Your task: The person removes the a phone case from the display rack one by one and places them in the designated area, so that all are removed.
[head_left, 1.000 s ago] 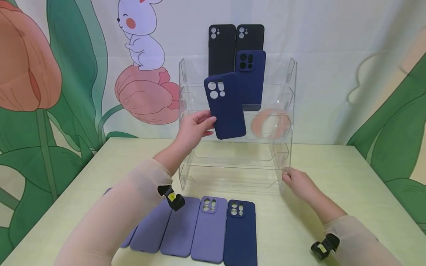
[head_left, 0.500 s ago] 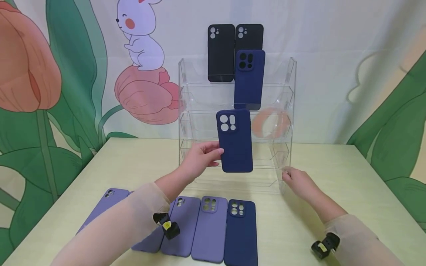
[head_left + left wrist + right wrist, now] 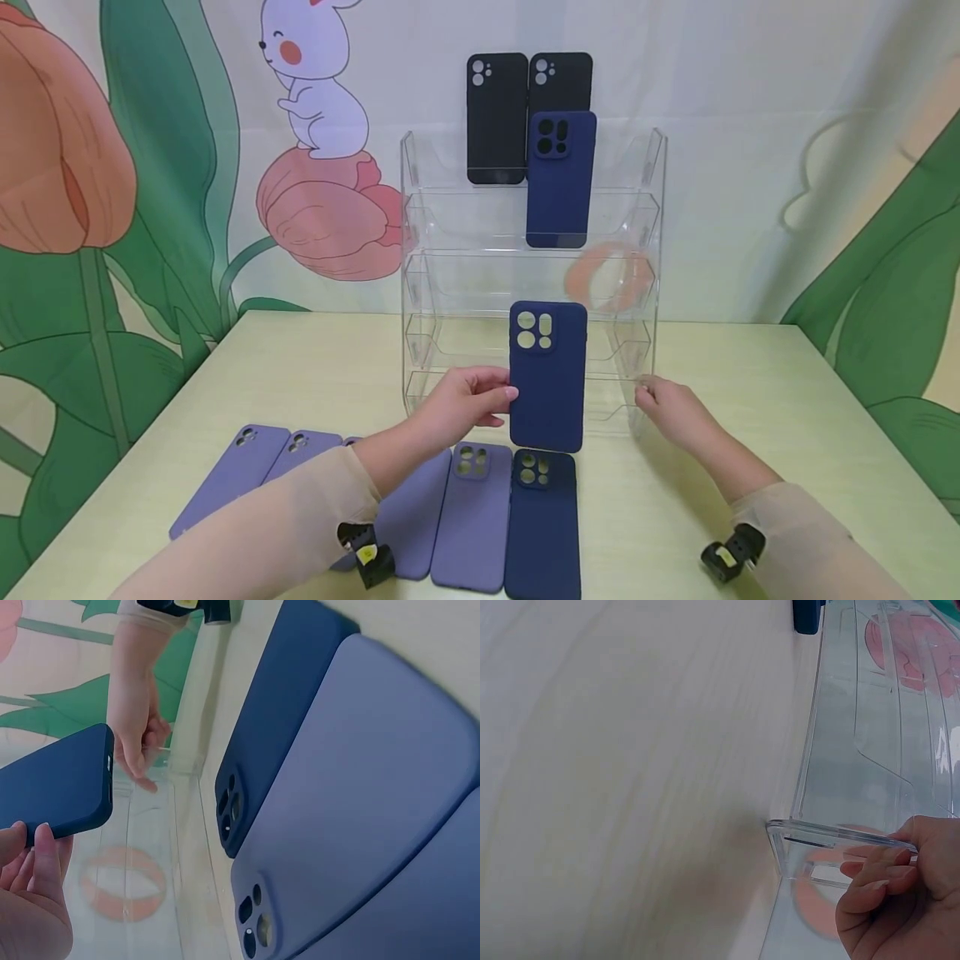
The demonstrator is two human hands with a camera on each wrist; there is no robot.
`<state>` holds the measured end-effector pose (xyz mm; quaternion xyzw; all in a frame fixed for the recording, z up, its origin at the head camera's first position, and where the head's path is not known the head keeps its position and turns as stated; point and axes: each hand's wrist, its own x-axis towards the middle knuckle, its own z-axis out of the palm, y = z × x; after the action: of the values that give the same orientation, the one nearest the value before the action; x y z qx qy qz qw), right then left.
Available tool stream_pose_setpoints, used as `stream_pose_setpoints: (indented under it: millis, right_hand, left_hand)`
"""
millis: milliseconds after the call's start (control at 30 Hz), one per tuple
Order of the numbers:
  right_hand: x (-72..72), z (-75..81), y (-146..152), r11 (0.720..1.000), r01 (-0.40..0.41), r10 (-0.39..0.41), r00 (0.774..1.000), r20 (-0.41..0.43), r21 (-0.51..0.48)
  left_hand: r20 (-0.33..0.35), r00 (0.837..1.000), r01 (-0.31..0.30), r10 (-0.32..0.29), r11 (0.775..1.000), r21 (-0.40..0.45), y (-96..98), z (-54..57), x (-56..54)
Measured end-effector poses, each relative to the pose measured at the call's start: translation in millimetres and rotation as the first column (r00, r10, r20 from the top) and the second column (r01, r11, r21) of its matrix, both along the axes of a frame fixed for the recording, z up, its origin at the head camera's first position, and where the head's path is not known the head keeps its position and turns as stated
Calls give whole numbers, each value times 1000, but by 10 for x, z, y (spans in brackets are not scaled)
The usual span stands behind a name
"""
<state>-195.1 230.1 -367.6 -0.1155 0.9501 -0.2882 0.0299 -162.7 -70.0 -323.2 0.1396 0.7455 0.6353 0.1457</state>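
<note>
My left hand [image 3: 468, 402] pinches a dark blue phone case [image 3: 549, 387] by its left edge, thumb in front. The case stands upright in the air before the lower tiers of a clear acrylic display rack [image 3: 435, 250]. In the left wrist view the fingers [image 3: 46, 862] grip the side of that case [image 3: 56, 784]. My right hand [image 3: 678, 414] holds the rack's lower right side edge; in the right wrist view the thumb and curled fingers pinch the clear side panel [image 3: 840, 834]. On the table, just below the held case, lies another dark blue case [image 3: 542, 533].
Several lavender phone cases [image 3: 471, 533] lie in a row left of the dark blue one, partly behind my left sleeve. Two black cases [image 3: 497, 117] stand on the rack's top tier. A blue case [image 3: 561, 183] stands one tier lower. A printed curtain [image 3: 750, 167] hangs behind.
My left hand has brought the dark blue case down and slightly right, from the rack's upper tiers to just above the table row, turning it upright. The right hand has stayed on the rack.
</note>
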Motion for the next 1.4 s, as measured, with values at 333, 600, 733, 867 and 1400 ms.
stream_pose_setpoints:
  millis: [333,600,733,867,1400]
  right_hand:
    - [5,27,-11,1000,-4,4,1000,3,4]
    - [6,37,-15,1000,-1,1,1000,-9,26]
    - [15,40,-14,999,-5,5,1000,-12,33]
    - [12,34,-16,999,-4,5,1000,-6,36]
    - [-3,24,-17,999,13,-13,1000,-5,35]
  left_hand:
    - [52,998,24,-24,1000,0,17,-129,123]
    - [137,990,44,-42,999,-14,92,-249,277]
    - [171,984,57,-54,998,-9,128,-288,352]
    - [206,976,77,-73,997,-13,159,-331,417]
    - [276,955,132,-109,989,-66,309,-414,579]
